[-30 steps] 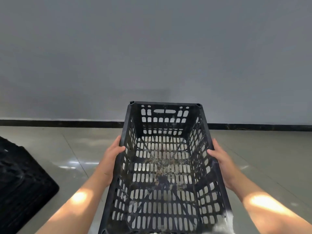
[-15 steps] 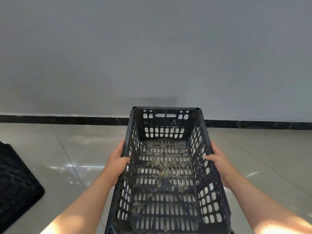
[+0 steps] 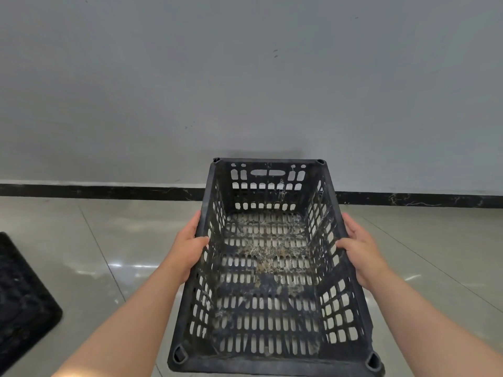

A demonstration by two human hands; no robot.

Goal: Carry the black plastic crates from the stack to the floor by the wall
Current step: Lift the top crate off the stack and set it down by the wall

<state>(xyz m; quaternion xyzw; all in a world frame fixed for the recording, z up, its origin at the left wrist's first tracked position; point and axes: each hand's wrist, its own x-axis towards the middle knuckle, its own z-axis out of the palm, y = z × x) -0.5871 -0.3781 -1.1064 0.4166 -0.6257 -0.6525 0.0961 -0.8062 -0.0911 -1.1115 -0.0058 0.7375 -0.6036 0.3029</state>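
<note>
I hold a black plastic crate (image 3: 272,346) with slotted walls and a dirty slotted bottom in front of me, above the tiled floor. My left hand (image 3: 187,248) grips its left long rim and my right hand (image 3: 359,246) grips its right long rim, thumbs hooked inside. The crate's far end points at the grey wall (image 3: 245,91) and overlaps the black skirting. Its inside holds only dried dirt.
Another black crate (image 3: 19,303) lies on the floor at the left edge, partly out of frame. A black skirting board (image 3: 109,191) runs along the foot of the wall. Glossy beige floor tiles (image 3: 122,240) spread on both sides of the held crate.
The crate and both hands have moved closer to the wall and lower, so its near end now shows fully. The left-hand crate has slid further out of frame.
</note>
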